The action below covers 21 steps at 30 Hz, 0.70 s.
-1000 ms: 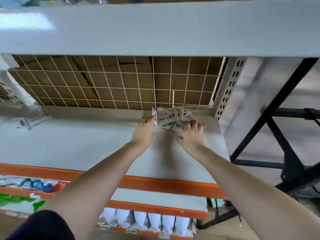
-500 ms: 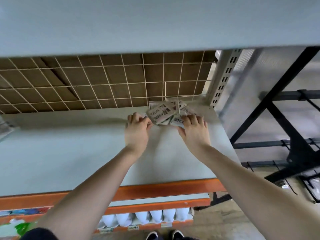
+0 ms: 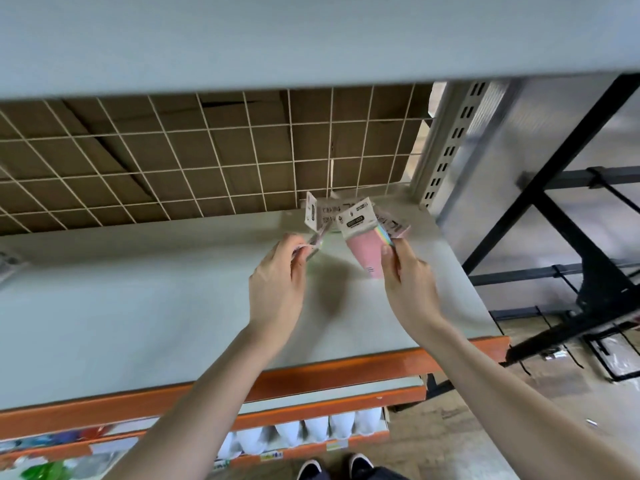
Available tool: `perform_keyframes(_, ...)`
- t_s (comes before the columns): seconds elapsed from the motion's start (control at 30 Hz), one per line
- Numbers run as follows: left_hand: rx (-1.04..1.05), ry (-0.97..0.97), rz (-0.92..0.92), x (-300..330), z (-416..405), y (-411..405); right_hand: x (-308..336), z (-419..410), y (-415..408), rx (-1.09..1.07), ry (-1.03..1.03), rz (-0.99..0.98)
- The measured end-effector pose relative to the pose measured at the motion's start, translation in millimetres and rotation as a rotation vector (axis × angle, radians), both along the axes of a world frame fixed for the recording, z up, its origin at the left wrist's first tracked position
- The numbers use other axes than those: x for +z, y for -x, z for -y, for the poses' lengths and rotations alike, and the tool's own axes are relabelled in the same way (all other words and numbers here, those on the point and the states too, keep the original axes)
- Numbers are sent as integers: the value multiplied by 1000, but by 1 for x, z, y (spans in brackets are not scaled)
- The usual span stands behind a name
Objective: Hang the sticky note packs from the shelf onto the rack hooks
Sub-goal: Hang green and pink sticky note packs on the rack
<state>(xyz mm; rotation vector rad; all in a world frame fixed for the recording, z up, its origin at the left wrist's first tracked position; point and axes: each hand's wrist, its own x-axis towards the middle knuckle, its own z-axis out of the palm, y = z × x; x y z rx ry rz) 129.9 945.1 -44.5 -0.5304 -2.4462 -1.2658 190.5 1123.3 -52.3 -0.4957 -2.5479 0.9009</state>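
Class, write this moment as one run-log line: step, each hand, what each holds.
step: lifting packs off shelf | left hand: grips sticky note pack | right hand: pinches pink sticky note pack

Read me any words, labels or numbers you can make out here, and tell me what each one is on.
Nothing reads clearly.
Header card of the pink sticky note pack in the right hand: dark label, blurred.
Pack in the left hand: print blurred.
Packs on the shelf: large characters, unreadable.
Price tags on the lower shelf: too small.
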Motion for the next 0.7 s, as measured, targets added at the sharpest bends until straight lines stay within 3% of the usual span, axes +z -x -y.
perform_keyframes(0.1,-46,-104,22,8,5,0,0,10,-2,-18,199,-80)
perform_keyframes(0.23,-105,-154,-6,19,12,-4,-2,17,-6,-52,274,-109)
perform_keyframes(0.43,-82,-122,-30,27,23,-2,-6,26,-18,-74,424,-48)
perform_keyframes(0.7,-174,5,69,36,30,6,5,36,-27,-43,625,-152)
